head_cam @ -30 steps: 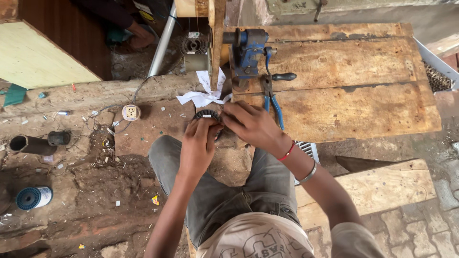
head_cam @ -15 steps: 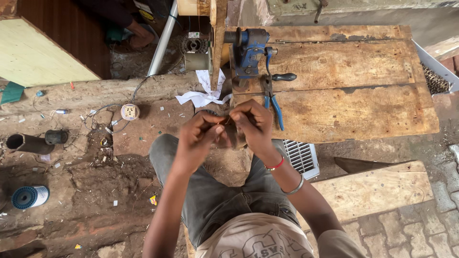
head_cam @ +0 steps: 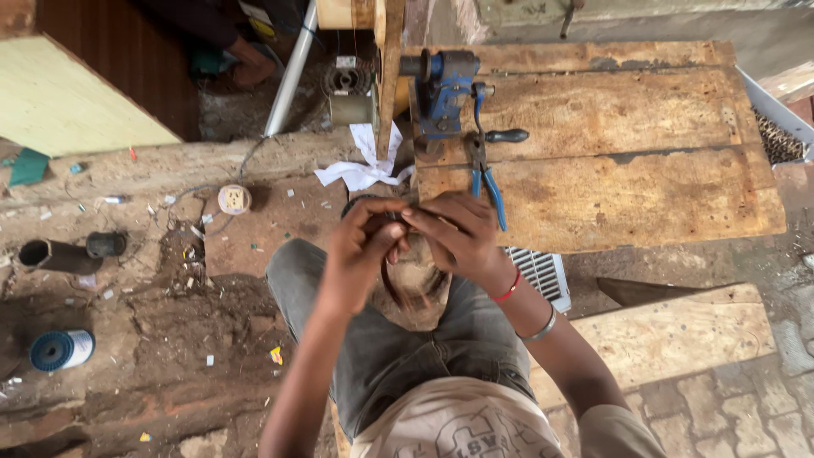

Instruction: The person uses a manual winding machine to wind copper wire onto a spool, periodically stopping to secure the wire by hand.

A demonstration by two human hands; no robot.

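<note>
Two bare hands meet just in front of the near edge of a worn wooden plank workbench (head_cam: 610, 182), seen from above by a seated person in grey trousers. The left hand (head_cam: 360, 254) and the right hand (head_cam: 454, 237) are both closed, fingertips pinched together on a dark looped coil of wire (head_cam: 398, 284) that hangs blurred between them over the lap; holding it from both sides likely keeps the loop steady for fine finger work. The right wrist wears a red band and a silver bangle. On the workbench, just beyond the hands, lie blue-handled pliers (head_cam: 485, 178), within easy reach. Farther back on the workbench's left end is bolted a blue metal hand-crank winder (head_cam: 448, 89) with a black handle. Left of the workbench, a crumpled white paper scrap (head_cam: 360, 170) rests on a dirt-covered ledge, with a round white socket (head_cam: 234, 198) farther left, a dark pipe piece (head_cam: 59, 253) beyond that, and a blue wire spool (head_cam: 59, 349) lower on the ground.
</note>
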